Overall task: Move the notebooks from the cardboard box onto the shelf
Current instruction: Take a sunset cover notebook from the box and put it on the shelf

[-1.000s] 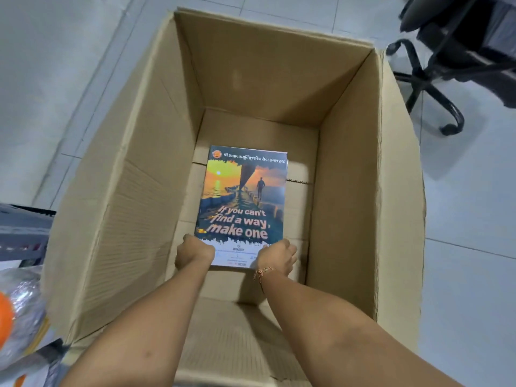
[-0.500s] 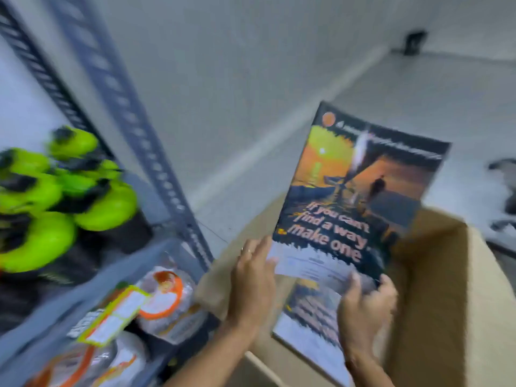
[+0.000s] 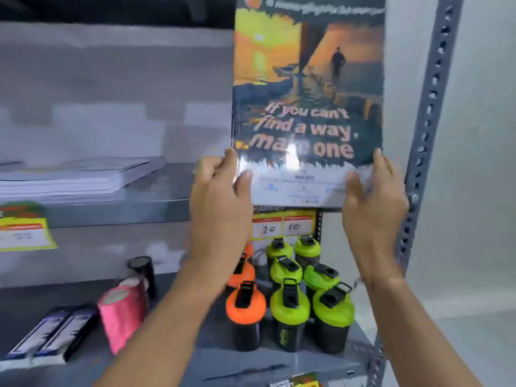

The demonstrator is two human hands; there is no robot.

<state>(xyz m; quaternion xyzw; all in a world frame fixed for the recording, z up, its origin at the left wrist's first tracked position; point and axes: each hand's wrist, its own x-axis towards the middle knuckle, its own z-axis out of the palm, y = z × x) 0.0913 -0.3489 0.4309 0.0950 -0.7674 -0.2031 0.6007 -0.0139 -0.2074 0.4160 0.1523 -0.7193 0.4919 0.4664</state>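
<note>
both hands (image 3: 220, 208) hold notebook (image 3: 307, 101) upright before shelf (image 3: 156, 203).

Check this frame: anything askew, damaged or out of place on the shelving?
Only the pink roll on the lower shelf leans, tilted beside the upright bottles. The notebook is held upright by both hands; no damage visible.

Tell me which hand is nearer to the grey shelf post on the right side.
The right hand. It grips the notebook at its lower right corner, just beside the post. The left hand grips the lower left corner, farther away.
</note>
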